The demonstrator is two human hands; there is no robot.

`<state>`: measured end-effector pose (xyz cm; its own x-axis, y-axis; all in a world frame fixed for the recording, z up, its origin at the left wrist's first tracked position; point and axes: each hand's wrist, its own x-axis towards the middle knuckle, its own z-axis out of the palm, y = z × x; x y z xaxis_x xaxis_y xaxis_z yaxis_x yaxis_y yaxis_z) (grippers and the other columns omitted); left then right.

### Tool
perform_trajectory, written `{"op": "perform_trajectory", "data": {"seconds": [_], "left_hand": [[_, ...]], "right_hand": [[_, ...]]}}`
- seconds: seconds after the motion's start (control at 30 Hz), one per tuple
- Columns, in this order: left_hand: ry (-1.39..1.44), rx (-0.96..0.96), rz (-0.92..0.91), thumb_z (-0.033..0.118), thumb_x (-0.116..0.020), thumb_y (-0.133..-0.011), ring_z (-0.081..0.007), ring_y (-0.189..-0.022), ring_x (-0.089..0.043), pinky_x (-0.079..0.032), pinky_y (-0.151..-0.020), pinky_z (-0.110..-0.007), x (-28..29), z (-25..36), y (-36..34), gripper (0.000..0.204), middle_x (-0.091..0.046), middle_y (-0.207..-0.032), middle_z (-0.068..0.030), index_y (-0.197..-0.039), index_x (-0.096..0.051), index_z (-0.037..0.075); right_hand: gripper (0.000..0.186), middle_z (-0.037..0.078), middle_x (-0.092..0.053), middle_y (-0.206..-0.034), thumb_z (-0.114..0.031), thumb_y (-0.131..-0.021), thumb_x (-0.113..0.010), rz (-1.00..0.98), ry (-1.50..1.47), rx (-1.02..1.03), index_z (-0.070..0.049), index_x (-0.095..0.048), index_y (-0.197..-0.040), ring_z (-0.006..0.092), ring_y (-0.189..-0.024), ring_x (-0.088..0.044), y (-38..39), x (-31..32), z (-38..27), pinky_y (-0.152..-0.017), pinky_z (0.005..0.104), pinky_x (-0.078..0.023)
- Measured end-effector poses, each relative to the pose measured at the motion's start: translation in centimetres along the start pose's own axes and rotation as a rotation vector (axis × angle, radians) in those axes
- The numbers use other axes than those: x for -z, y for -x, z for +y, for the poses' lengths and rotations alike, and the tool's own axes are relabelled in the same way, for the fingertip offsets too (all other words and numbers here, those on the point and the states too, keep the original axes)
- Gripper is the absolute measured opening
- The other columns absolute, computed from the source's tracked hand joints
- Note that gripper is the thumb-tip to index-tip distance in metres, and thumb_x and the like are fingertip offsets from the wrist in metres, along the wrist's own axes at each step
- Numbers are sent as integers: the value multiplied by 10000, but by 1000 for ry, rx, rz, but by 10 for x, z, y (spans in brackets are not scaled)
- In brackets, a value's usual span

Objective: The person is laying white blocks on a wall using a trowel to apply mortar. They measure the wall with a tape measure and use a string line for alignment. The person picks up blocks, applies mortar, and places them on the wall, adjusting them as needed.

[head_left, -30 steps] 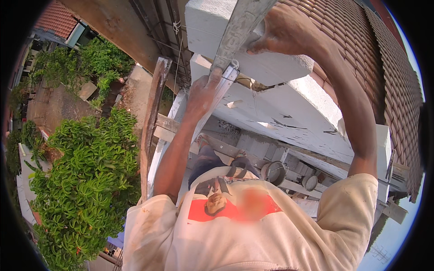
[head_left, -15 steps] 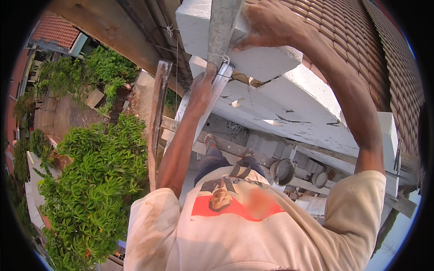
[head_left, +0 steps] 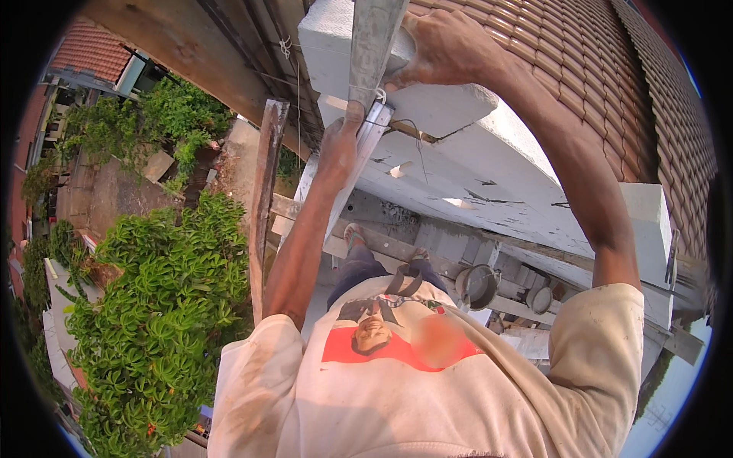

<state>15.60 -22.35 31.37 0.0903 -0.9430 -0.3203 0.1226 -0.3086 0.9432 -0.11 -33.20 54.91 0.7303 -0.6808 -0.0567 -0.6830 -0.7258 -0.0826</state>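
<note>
A long grey metal bar (head_left: pixel 376 49) runs up past the end of a white lightweight block (head_left: pixel 439 108). My left hand (head_left: pixel 338 153) is closed round the bar's lower part, its thumb lying along the face just below a thin cord tied round it. My right hand (head_left: pixel 447 49) grips the white block from above, beside the bar, with the thumb on the near side; the far fingers are partly hidden. Under the block lies a white wall (head_left: pixel 473 179) with dark marks, and a thin wire dangles in the gap between them.
Brown roof tiles (head_left: pixel 546 72) slope away at the right. An upright wooden plank (head_left: pixel 267 198) stands left of my arm. Below, my feet rest on scaffold boards (head_left: pixel 382 243), with buckets (head_left: pixel 479 286) to their right. A leafy tree (head_left: pixel 168 305) and a yard lie far down at the left.
My right hand and the white block have shifted slightly left. The bar's top has tilted a little left, with my left hand still round it.
</note>
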Motion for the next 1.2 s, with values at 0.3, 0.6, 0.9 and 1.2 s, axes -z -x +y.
{"op": "perform_trajectory", "data": {"seconds": [0.3, 0.6, 0.9, 1.2], "left_hand": [[-44, 44, -26, 683, -415, -1031, -178, -1039, -606, -496, -932, -336, 7, 0, -3, 830, -659, -1213, -125, -1318, -617, -69], [73, 10, -9, 669, -399, -1042, -255, -1208, -592, -446, -1066, -383, -8, 7, 8, 824, -602, -1360, -144, -1470, -490, -30], [-79, 27, 4, 768, -398, -982, -285, -1477, -354, -269, -1212, -397, 6, 1, 9, 1022, -341, -1631, -181, -1582, -294, -52], [-145, 60, 235, 792, -442, -952, -318, -1487, -328, -241, -1216, -422, 15, 3, 16, 1102, -349, -1604, -274, -1540, -317, -132]], "right_hand": [[989, 222, -758, -956, -619, -673, -875, 38, 71, -65, -81, -578, -1448, 301, -882, -754, -5, -33, 12, -826, 372, -602], [962, 191, -690, -1162, -486, -827, -822, 776, -146, 112, -143, -357, -1596, 380, -1140, -668, 138, 14, -5, -1110, 534, -472], [465, 138, -710, -1295, -74, -980, -594, 921, 221, -1189, -73, -583, -1445, 246, -1152, -696, 544, 129, 137, -1029, 364, -519], [792, 214, -484, -1532, 172, -768, -421, 143, 393, -939, 1, -399, -1541, 335, -1486, -386, 772, 89, 330, -1254, 404, -257]]}}
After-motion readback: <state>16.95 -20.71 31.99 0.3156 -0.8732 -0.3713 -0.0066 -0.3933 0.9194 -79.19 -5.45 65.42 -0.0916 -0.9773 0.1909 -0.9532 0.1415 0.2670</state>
